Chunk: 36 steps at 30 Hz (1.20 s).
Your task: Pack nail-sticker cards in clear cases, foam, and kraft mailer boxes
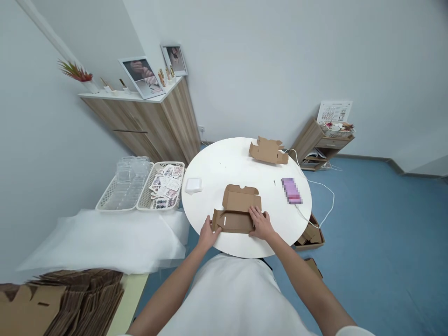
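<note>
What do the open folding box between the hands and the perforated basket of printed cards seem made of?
Folding box: matt brown cardboard, possibly corrugated, judging by its tan panels and creased flaps. Perforated basket: probably smooth, off-white moulded plastic, given its regular holes and rounded corners.

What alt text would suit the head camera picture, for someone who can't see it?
A person's left hand grips the left end of an open brown cardboard box on a round white table while the right hand touches its right end. Farther back lies a second, partly folded cardboard piece; white baskets stand to the left.
</note>
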{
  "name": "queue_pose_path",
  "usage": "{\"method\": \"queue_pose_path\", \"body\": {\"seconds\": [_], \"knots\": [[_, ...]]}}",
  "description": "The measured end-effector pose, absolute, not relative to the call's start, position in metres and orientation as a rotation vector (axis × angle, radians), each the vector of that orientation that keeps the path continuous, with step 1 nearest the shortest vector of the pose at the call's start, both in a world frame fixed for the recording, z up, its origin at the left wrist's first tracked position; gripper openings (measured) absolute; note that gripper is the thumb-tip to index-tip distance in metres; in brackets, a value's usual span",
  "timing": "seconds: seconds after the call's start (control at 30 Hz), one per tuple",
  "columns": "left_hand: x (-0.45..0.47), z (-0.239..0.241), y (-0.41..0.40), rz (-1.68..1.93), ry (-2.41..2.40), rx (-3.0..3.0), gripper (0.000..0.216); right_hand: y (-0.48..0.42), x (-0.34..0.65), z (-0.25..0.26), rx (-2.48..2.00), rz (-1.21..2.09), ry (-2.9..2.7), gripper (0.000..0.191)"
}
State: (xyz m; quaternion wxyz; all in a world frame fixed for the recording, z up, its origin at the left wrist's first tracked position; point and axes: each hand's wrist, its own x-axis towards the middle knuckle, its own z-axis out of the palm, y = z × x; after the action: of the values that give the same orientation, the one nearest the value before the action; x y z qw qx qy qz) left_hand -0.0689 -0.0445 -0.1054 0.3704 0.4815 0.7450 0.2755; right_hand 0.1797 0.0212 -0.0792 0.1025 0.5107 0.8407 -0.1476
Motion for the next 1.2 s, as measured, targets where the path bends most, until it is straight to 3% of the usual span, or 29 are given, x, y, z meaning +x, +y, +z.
{"method": "queue_pose_path", "body": {"seconds": [0.2, 0.37, 0.6, 1.2], "knots": [[-0.059, -0.099, -0.027, 0.858, 1.907, 1.105, 0.041, 0.022, 0.174, -0.079, 1.532, -0.452, 2.442, 0.107], [-0.062, -0.096, -0.027, 0.986, 1.906, 1.108, 0.027, 0.023, 0.173, -0.078, 1.541, -0.453, 2.436, 0.108], [-0.058, -0.094, -0.023, 1.012, 1.971, 0.974, 0.026, 0.021, 0.17, -0.077, 1.546, -0.423, 2.44, 0.108], [-0.047, -0.088, -0.048, 0.805, 1.875, 1.344, 0.032, 0.012, 0.164, -0.081, 1.52, -0.463, 2.49, 0.113]]}}
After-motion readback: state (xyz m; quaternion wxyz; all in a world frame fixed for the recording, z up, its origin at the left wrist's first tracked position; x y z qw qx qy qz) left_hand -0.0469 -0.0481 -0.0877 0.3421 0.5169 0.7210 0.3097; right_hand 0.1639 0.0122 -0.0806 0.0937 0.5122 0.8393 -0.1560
